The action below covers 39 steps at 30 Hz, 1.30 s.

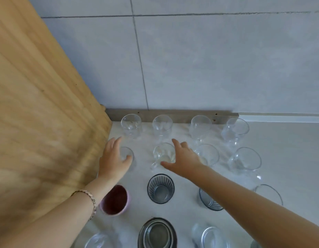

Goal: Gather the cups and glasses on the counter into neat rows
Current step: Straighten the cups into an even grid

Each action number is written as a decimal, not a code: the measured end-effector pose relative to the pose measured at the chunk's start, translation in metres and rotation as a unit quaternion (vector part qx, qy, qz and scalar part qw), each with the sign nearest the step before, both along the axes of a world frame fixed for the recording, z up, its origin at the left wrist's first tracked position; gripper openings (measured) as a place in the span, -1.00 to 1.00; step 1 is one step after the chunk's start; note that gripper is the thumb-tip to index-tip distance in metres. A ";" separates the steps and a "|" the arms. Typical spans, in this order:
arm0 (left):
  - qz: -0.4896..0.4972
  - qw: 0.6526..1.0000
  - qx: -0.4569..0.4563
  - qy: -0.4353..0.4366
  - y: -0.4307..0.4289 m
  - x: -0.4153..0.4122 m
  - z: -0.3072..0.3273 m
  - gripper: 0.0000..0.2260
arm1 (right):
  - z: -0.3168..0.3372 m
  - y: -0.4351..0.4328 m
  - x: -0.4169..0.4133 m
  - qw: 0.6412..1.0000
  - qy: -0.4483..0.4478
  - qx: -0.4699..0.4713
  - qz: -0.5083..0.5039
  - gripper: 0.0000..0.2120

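Clear glasses stand in rows on the white counter [280, 140]. The back row holds several stemmed glasses, from the leftmost back-row glass [131, 123] to the rightmost back-row glass [237, 127]. My left hand [113, 158] hovers with fingers spread over a small clear glass [127, 153] in the second row, thumb at its rim. My right hand [184, 158] is spread beside a clear handled cup [162, 153], thumb and forefinger on either side of it. Whether either hand presses its glass, I cannot tell.
A wooden panel [38, 113] walls off the left side. The tiled wall [209, 59] rises right behind the back row. Nearer me stand a pink cup [115, 200], a ribbed grey glass [160, 188], another ribbed glass [209, 201], stacked dark bowls [157, 233] and more clear glasses.
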State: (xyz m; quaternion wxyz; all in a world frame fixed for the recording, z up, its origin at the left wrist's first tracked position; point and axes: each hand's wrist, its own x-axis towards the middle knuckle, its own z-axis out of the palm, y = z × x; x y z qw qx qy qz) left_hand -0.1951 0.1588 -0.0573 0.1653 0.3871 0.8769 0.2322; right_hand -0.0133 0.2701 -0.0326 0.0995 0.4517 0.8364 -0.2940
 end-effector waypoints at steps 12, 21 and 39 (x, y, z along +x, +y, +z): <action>-0.015 0.979 -0.187 -0.075 -0.015 -0.018 -0.008 -0.19 | -0.027 -0.032 -0.041 0.996 0.026 -0.075 -0.034 -0.13; 0.011 0.972 -0.172 -0.162 -0.005 -0.024 -0.004 -0.16 | -0.038 -0.032 -0.056 0.984 0.009 -0.062 -0.169 -0.13; -0.010 0.987 -0.108 -0.120 0.002 -0.024 -0.018 -0.17 | -0.044 -0.030 -0.057 0.988 0.028 -0.050 -0.141 -0.13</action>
